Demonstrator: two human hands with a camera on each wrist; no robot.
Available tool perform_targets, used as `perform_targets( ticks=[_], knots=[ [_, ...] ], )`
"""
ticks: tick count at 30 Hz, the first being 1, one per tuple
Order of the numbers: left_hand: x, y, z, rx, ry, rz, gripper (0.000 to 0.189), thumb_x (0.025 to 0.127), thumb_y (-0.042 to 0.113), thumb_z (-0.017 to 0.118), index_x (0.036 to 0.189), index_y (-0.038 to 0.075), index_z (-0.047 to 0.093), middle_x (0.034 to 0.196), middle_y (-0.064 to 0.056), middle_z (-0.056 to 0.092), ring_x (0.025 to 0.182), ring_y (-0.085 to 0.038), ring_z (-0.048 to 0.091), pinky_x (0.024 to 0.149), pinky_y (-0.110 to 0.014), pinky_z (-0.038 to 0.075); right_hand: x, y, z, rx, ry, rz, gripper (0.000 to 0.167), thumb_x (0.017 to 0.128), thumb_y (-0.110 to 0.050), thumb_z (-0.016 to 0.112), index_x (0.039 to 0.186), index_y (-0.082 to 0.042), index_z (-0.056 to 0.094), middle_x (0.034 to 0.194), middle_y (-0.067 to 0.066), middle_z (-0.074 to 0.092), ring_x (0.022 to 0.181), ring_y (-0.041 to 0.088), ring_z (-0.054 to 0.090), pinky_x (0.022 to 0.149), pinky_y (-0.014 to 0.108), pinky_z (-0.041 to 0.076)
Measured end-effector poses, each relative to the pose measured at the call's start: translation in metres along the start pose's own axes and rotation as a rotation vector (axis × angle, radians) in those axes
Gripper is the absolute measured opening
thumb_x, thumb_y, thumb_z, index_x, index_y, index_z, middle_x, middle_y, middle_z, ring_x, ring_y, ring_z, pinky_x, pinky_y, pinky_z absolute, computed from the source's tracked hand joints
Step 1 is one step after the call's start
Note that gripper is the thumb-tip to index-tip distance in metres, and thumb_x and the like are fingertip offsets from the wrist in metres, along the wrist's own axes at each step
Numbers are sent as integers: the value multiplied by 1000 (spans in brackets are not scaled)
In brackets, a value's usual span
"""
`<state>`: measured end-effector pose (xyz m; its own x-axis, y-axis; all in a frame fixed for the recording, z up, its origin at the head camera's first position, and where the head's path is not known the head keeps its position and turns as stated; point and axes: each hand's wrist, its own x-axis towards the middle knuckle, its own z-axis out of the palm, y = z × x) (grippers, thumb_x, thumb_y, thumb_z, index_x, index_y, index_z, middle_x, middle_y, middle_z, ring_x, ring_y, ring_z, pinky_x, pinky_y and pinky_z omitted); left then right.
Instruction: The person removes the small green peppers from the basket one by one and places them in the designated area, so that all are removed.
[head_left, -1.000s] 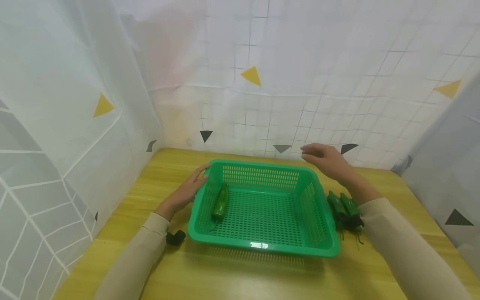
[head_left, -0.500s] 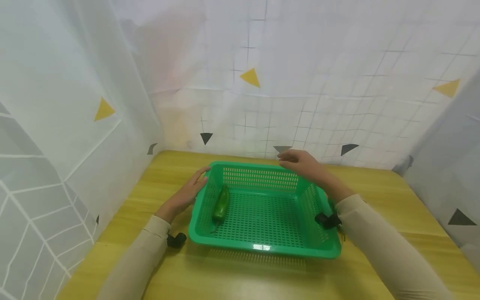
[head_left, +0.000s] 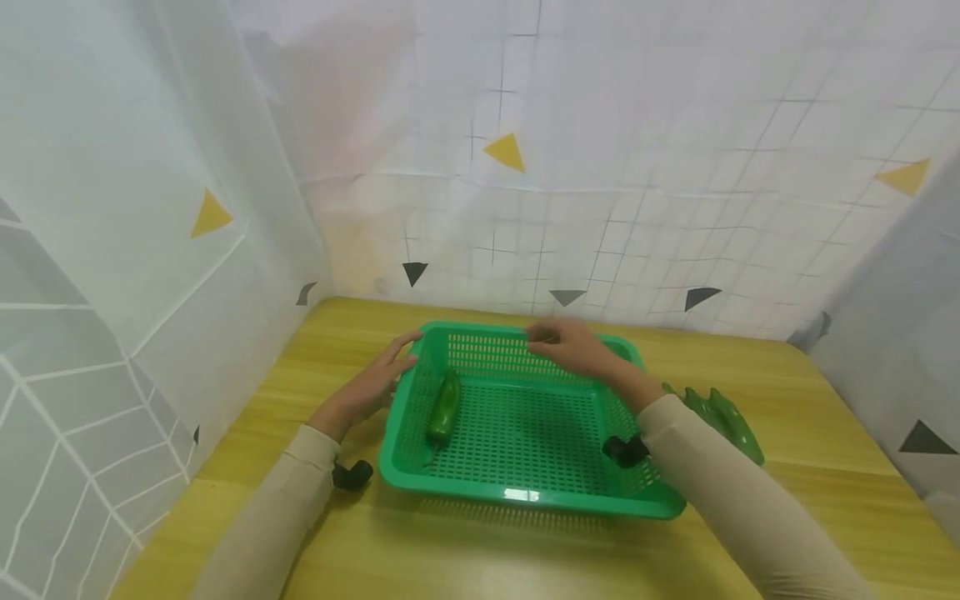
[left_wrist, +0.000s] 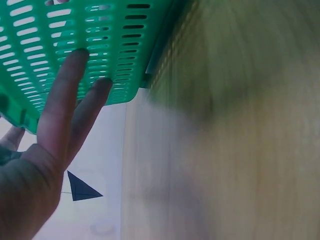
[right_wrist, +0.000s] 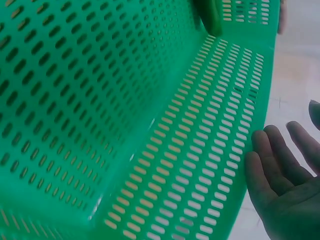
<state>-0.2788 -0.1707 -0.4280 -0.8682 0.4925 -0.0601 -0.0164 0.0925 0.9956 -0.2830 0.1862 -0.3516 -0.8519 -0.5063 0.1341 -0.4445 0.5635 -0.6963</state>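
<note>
A green plastic basket (head_left: 480,493) with slotted walls rests on the wooden table. Inside, along its left wall, lies a long green pepper (head_left: 444,408), its stem toward the near side. My left hand (head_left: 367,387) is at the basket's left side; in the left wrist view its extended, spread fingers (left_wrist: 57,110) lie against the outer wall. Over the basket's far right part hovers my right hand (head_left: 573,346), with nothing held. The right wrist view shows its palm (right_wrist: 295,205) bare and its fingertips near the far rim.
To the right of the basket, several green peppers (head_left: 735,425) lie side by side on the table (head_left: 817,483), partly hidden behind my right sleeve (head_left: 720,483). A white patterned sheet (head_left: 570,167) hangs beyond the table's far edge. Both wrists carry small black cameras.
My right hand has moved left and slightly down, from above the basket's far right corner to over its inside. The left hand, the basket and the pepper in it have stayed put.
</note>
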Motion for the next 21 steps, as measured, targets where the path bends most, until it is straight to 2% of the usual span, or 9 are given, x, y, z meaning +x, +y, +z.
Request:
perform_targets(
  ticks=[5, 11, 21],
  knots=[
    [-1, 2, 0, -18, -8, -16, 52, 112, 39, 37, 160, 39, 17, 150, -16, 38, 122, -44, 57, 90, -55, 53, 4, -3, 12, 40, -45, 27, 38, 104, -17, 59, 133, 7, 59, 131, 25, 61, 122, 40, 58, 99, 54, 48],
    [-2, 2, -1, -57, -19, -25, 51, 112, 37, 38, 159, 39, 18, 148, -18, 39, 123, -46, 56, 90, -56, 53, 8, -6, 24, 39, -91, 68, 40, 106, -19, 56, 139, 4, 57, 138, 22, 58, 127, 39, 54, 102, 54, 46],
    [-3, 2, -1, -100, -27, -21, 52, 110, 26, 37, 158, 38, 19, 140, -23, 44, 109, -44, 63, 84, -55, 55, 17, -10, 40, 32, -165, 78, 42, 106, -22, 55, 140, 3, 56, 137, 20, 59, 127, 36, 54, 102, 51, 47]
  ],
)
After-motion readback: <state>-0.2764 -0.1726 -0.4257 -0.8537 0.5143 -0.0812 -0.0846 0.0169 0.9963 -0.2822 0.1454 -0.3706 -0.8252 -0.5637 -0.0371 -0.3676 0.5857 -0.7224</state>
